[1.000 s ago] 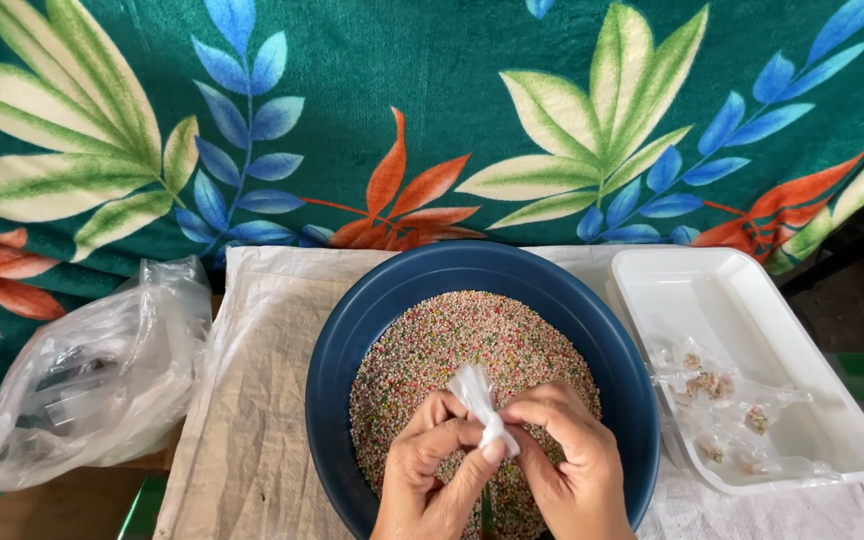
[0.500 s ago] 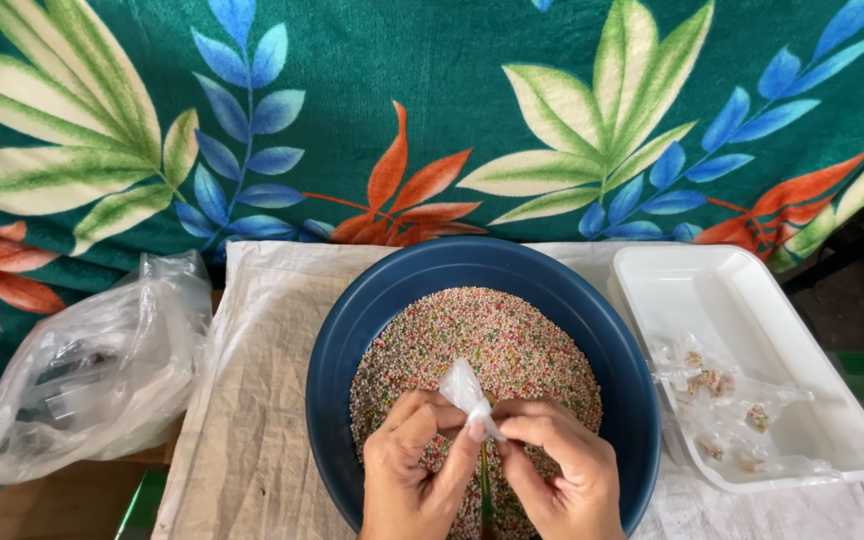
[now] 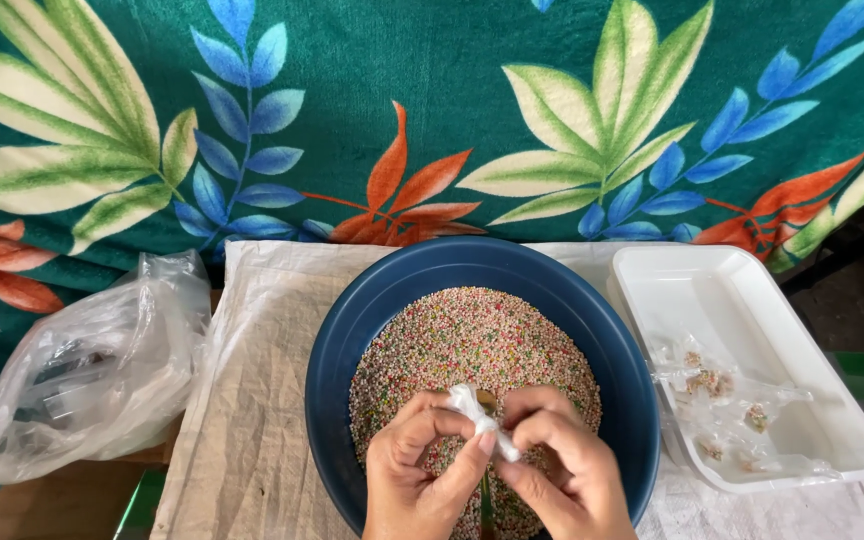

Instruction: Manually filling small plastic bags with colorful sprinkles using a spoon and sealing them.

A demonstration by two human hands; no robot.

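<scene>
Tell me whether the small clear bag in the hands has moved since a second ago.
Yes. The small clear bag now sits lower, nearer the blue bowl's near rim.

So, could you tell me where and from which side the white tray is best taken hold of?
Probably by the rim of the white tray at its far end, coming from above and beyond. That end is bare and its raised lip gives fingers purchase. The near end holds small filled plastic packets, and the left side sits close against the blue bowl, leaving little room there.
</scene>
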